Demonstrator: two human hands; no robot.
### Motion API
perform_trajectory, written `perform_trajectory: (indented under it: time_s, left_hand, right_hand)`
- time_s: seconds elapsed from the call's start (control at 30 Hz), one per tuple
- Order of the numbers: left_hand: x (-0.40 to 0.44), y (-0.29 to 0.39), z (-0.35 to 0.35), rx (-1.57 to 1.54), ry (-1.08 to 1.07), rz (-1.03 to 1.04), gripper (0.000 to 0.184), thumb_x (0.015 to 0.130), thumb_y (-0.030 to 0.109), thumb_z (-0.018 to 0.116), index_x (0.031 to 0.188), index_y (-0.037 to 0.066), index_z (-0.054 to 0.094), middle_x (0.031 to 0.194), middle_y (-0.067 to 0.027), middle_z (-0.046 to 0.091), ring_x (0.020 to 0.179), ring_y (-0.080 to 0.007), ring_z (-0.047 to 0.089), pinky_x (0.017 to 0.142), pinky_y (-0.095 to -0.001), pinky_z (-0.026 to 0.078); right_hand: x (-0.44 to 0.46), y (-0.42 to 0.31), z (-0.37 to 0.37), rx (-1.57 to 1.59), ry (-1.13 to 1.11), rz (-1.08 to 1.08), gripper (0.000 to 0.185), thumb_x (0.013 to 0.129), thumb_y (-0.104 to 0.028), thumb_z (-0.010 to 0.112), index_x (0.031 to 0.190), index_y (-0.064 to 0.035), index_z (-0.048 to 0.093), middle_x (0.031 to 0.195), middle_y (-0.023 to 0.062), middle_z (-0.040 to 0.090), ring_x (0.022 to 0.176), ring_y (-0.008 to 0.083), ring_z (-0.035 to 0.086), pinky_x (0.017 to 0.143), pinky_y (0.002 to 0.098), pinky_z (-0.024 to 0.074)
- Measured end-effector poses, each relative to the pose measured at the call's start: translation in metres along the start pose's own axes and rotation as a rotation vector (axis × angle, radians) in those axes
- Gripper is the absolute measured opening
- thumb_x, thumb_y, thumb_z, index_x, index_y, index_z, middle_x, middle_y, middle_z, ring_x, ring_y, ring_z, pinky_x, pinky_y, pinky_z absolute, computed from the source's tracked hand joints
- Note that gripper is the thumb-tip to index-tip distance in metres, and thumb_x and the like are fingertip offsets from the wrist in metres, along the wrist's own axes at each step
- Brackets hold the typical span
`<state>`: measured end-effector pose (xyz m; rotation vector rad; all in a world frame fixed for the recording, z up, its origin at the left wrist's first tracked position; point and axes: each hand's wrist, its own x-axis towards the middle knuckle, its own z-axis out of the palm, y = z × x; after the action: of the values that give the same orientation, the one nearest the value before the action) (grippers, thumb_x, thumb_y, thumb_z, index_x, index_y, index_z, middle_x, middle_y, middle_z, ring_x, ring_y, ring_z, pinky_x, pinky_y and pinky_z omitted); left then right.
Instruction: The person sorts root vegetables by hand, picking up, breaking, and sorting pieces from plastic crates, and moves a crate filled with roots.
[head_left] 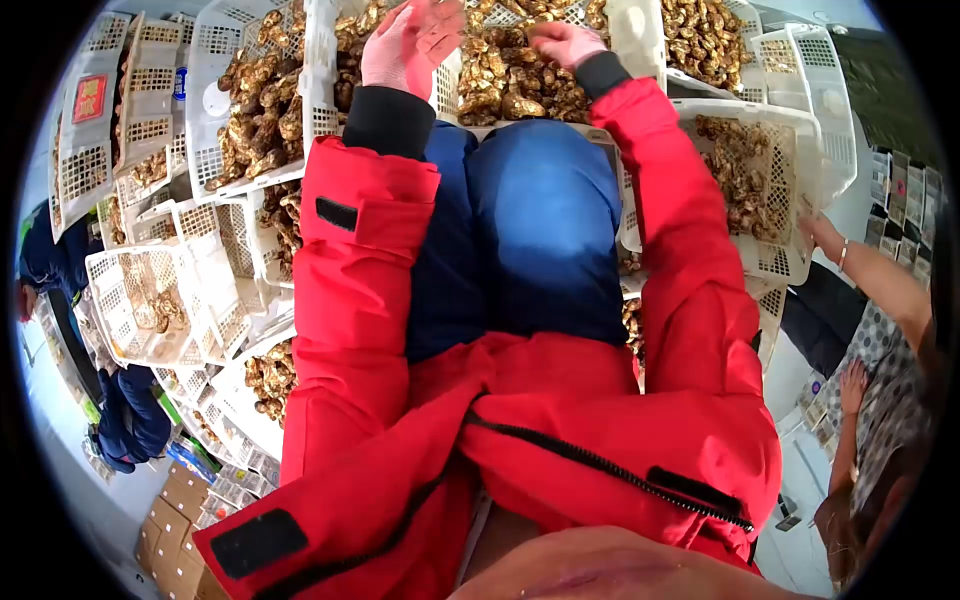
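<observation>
Brown, knobbly pieces (525,85) that look like mushrooms fill a white plastic crate (637,40) in front of my knees. Over the crate's left side is my left hand (412,45), palm partly turned up, its fingers loosely bent and apart, with nothing seen in it. My right hand (566,45) hovers above the pieces towards the right, fingers drawn together; what they hold, if anything, is too small to tell. The two hands are apart from each other.
More white crates of brown pieces stand at left (205,100) and right (800,150). A person's hand (825,238) touches the right crate, beside a dotted garment (880,350). Another person in dark clothing (130,420) is far left. Cardboard boxes (170,530) lie lower left.
</observation>
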<state>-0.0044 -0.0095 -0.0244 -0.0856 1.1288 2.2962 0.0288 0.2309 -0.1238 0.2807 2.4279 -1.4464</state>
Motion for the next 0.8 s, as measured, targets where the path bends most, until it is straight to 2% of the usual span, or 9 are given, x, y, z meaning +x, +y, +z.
perform_trajectory:
  time_s: [0.03,0.1,0.23,0.33,0.47,0.53,0.63,0.7,0.8]
  left_hand:
    - [0.000,-0.003,0.000,0.054,-0.007,0.040,0.048,0.086,0.029,0.041,0.122,-0.002,0.034,0.124,-0.0199,0.039,0.115,-0.0304,0.038,0.097,-0.0374,0.027]
    - [0.004,-0.004,-0.001,0.056,0.037,0.006,0.049,0.086,0.030,0.042,0.122,-0.002,0.034,0.124,-0.0201,0.039,0.115,-0.0305,0.038,0.097,-0.0374,0.028]
    - [-0.001,-0.001,0.004,0.125,0.030,0.020,0.049,0.086,0.030,0.044,0.122,-0.002,0.033,0.122,-0.0206,0.040,0.114,-0.0302,0.039,0.097,-0.0375,0.029]
    - [0.002,-0.003,0.004,0.135,0.040,0.035,0.049,0.086,0.029,0.046,0.121,-0.003,0.033,0.121,-0.0202,0.042,0.113,-0.0300,0.040,0.096,-0.0376,0.030]
    - [-0.008,0.001,0.018,0.177,0.095,0.077,0.048,0.085,0.027,0.047,0.121,-0.003,0.035,0.117,-0.0206,0.045,0.110,-0.0305,0.044,0.094,-0.0371,0.033]
    - [-0.013,0.004,0.023,0.159,0.094,0.079,0.046,0.085,0.026,0.047,0.120,-0.003,0.036,0.116,-0.0208,0.046,0.108,-0.0302,0.045,0.093,-0.0363,0.034]
    - [0.002,-0.013,-0.005,0.203,0.040,0.055,0.042,0.083,0.019,0.051,0.118,-0.001,0.040,0.113,-0.0153,0.048,0.106,-0.0219,0.047,0.089,-0.0336,0.038]
    - [-0.003,-0.013,0.005,0.312,0.057,0.026,0.043,0.081,0.016,0.052,0.119,0.001,0.039,0.111,-0.0109,0.048,0.104,-0.0168,0.048,0.088,-0.0329,0.039]
    - [0.000,-0.014,-0.003,0.161,-0.188,-0.113,0.045,0.082,0.019,0.051,0.121,0.001,0.037,0.109,-0.0108,0.049,0.103,-0.0240,0.048,0.086,-0.0338,0.040]
  right_hand:
    - [0.019,-0.021,0.028,-0.550,-0.292,-0.152,0.041,0.077,-0.033,0.054,0.110,-0.0100,0.054,0.101,0.0110,0.059,0.092,0.0220,0.056,0.079,0.0301,0.0430]
    - [0.050,-0.005,0.066,-0.900,-0.432,-0.327,0.045,0.076,-0.039,0.051,0.114,-0.0138,0.051,0.102,0.0127,0.057,0.096,0.0267,0.054,0.082,0.0339,0.0416]
    - [0.052,-0.006,0.101,-1.113,-0.330,-0.386,0.028,0.068,-0.031,0.061,0.087,-0.0106,0.064,0.083,0.0075,0.063,0.079,0.0266,0.060,0.066,0.0357,0.0491]
    - [0.053,0.005,0.091,-1.064,-0.270,-0.448,0.028,0.071,-0.031,0.058,0.090,-0.0097,0.058,0.090,0.0106,0.061,0.084,0.0264,0.058,0.072,0.0356,0.0453]
    - [0.039,0.003,0.052,-0.471,-0.123,-0.130,0.023,0.070,-0.019,0.058,0.091,-0.0089,0.061,0.072,0.0095,0.062,0.069,0.0197,0.060,0.061,0.0322,0.0467]
    - [0.029,-0.001,0.035,0.135,-0.039,0.115,0.025,0.070,-0.011,0.061,0.093,-0.0040,0.060,0.084,0.0114,0.062,0.069,0.0145,0.060,0.060,0.0247,0.0473]
    - [-0.002,-0.026,0.008,0.897,-0.166,-0.124,0.030,0.076,-0.002,0.056,0.105,0.0045,0.051,0.079,0.0071,0.058,0.057,0.0136,0.053,0.049,0.0228,0.0416]
    - [-0.023,-0.049,0.002,0.875,-0.111,-0.164,0.031,0.079,-0.010,0.057,0.107,0.0018,0.051,0.078,0.0054,0.057,0.058,0.0110,0.052,0.050,0.0218,0.0420]
    - [-0.039,-0.065,0.010,0.842,-0.095,-0.161,0.030,0.083,-0.019,0.054,0.108,-0.0028,0.052,0.080,0.0038,0.059,0.062,0.0083,0.054,0.052,0.0209,0.0438]
